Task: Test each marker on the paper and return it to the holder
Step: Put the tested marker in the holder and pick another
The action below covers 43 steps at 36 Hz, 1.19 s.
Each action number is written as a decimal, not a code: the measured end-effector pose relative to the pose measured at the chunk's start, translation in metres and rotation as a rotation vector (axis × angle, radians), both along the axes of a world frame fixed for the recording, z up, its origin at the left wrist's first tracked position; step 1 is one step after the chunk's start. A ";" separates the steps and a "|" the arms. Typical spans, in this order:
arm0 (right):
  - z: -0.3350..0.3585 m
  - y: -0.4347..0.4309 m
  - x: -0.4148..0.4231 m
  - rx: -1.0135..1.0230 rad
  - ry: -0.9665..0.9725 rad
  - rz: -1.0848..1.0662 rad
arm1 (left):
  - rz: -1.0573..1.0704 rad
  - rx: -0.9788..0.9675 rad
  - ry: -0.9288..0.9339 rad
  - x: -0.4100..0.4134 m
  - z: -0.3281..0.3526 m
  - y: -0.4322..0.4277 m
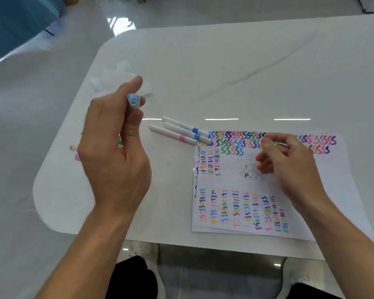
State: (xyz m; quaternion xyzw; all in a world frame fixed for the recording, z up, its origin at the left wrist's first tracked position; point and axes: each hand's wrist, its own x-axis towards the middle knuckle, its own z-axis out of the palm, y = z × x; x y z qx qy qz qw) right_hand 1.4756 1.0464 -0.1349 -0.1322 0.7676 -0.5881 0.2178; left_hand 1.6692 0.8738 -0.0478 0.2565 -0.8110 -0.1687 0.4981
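Your left hand (115,152) gripped the light-blue marker (133,101), fingers and thumb curled round its barrel. The marker stood close to upright, with its blue end pointing up toward you and the rest hidden inside your grip. You could not tell from here whether it was capped.

The paper (225,182) lay off to the right of that hand and well apart from it, already thick with coloured squiggles along its top and bottom. Your right hand (289,165) rested on the paper, fingers curled in over the upper middle of the sheet. Whether it pinched anything I could not tell.

Between your two hands lay three markers (181,131), side by side on the tabletop (225,72). Their long axes ran from far-left to near-right, and their right ends reached the paper's top-left corner.

So the marker you held was on the wrong side for testing. It would have to cross to the right, over or past those three markers, and tip from upright to tip-down before it could touch the sheet. The right hand was by far the nearer to the paper, so passing the marker across looked like the shorter route.

The holder was not in view, so I could not say which way the return trip lay.
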 end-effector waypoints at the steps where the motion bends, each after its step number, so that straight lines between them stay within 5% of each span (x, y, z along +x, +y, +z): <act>1: 0.000 0.000 0.000 0.007 0.010 0.000 | 0.021 -0.031 -0.008 0.003 0.001 -0.001; 18: -0.002 -0.001 -0.001 0.039 0.040 0.010 | 0.209 0.070 -0.315 0.019 -0.014 -0.017; 43: -0.001 -0.003 0.002 0.039 0.035 0.011 | 0.430 0.199 -0.465 0.024 -0.023 -0.018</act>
